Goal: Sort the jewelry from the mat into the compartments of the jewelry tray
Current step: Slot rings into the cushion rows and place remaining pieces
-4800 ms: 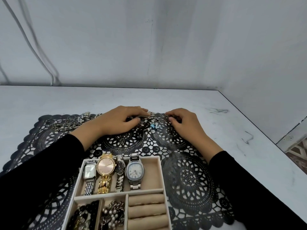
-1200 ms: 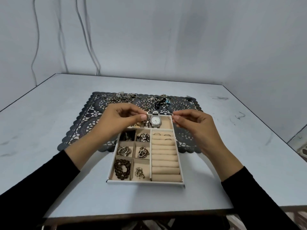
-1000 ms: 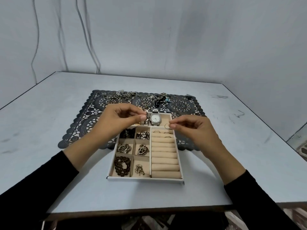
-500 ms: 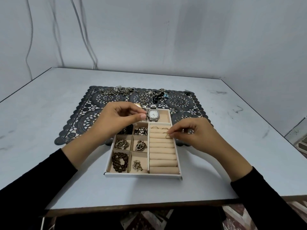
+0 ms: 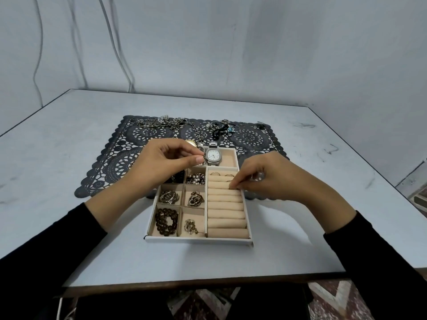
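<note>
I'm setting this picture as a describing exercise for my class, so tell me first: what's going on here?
A person is sorting jewelry into a tray. The right hand pinches a ring, mostly hidden by its fingertips, down between the padded rolls, near two rings already slotted. The left hand pinches a small piece above the watch. More loose jewelry lies along the mat's far edge.

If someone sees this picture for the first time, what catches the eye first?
Two hands meet over the jewelry tray: the left hand pinches a ring beside the silver watch, the right hand presses its fingers into the ring rolls. Behind, tangled chains lie on the black mat.
</note>
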### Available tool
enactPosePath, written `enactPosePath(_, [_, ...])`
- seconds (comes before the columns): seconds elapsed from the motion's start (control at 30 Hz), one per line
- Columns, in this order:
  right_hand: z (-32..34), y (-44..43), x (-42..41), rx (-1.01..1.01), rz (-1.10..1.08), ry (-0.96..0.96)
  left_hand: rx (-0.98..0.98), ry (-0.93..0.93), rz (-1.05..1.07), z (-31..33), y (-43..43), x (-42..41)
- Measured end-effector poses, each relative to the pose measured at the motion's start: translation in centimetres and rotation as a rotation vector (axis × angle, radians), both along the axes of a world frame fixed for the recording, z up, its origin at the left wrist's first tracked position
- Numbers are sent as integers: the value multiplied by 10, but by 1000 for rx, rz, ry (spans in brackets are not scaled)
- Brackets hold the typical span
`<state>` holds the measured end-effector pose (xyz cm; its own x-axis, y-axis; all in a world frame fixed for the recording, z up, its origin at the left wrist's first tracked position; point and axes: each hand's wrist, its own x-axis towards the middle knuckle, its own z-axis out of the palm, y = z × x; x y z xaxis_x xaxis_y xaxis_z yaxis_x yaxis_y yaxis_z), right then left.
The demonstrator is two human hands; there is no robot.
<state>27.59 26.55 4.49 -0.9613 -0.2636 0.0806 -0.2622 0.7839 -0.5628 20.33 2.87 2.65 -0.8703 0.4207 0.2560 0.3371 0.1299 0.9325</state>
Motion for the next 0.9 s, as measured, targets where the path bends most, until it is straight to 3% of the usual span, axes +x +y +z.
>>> enactPosePath(0.1, [6, 1, -3, -38, -22, -113, 3, 1, -4, 0, 0, 0])
enactPosePath(0.4, [14, -3, -16, 90, 42, -162, -4, 19, -5, -2, 0, -1])
enactPosePath(0.9, [13, -7, -19, 112, 24, -157, -12, 22, -4, -2, 0, -1])
